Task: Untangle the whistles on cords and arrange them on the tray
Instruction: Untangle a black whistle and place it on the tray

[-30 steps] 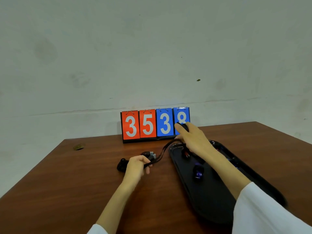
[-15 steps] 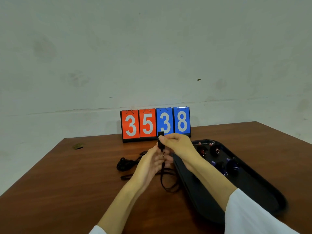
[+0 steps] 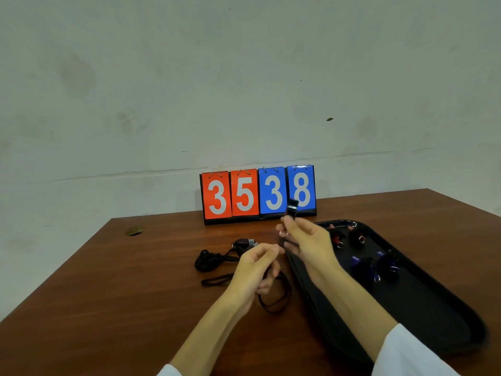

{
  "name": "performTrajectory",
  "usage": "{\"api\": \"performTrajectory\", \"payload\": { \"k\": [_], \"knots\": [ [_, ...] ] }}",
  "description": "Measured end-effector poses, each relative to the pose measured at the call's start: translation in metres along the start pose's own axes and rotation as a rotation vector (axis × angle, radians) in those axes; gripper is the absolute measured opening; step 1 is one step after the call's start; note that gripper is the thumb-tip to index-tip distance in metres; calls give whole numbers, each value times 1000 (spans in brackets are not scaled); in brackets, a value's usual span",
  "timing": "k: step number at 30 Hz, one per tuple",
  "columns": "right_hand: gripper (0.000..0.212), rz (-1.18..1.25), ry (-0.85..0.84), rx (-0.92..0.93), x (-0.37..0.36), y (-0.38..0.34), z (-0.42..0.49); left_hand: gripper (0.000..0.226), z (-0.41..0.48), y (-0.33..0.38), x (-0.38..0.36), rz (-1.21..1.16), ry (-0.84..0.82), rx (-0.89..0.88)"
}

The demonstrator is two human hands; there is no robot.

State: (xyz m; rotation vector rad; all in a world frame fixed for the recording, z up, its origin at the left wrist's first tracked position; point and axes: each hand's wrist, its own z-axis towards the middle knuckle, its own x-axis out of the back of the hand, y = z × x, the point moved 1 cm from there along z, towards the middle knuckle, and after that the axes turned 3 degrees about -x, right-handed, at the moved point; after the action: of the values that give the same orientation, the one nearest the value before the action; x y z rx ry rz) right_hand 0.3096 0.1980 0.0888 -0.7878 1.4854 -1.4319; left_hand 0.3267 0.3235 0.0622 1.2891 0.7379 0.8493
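My right hand pinches a black whistle and holds it raised above the table, in front of the scoreboard. Its black cord hangs down, runs through my left hand and loops on the wood below. A second black whistle lies on the table left of my hands, with its cord bundled beside it. A black oval tray lies at the right and holds two red-tipped whistles at its far end and two purple whistles nearer the middle.
A flip scoreboard reading 3538 stands at the table's far edge against the wall. A round cable hole sits at the far left of the wooden table. The tray's near half holds nothing.
My right hand has lifted the black whistle higher and to the right. My left hand has slid down along the cord and drawn slightly toward me.
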Motion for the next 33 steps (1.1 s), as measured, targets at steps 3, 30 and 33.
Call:
{"api": "performTrajectory", "payload": {
  "k": [3,30,33],
  "knots": [
    [15,-321,63,150,12,-14,11,28,1,-1,6,69,-6,15],
    [15,-608,-897,-113,50,-4,-2,18,2,4,25,-82,-159,71],
    [13,-479,-867,-123,45,-1,-1,23,3,0,20,-178,-133,109]
  ]
}}
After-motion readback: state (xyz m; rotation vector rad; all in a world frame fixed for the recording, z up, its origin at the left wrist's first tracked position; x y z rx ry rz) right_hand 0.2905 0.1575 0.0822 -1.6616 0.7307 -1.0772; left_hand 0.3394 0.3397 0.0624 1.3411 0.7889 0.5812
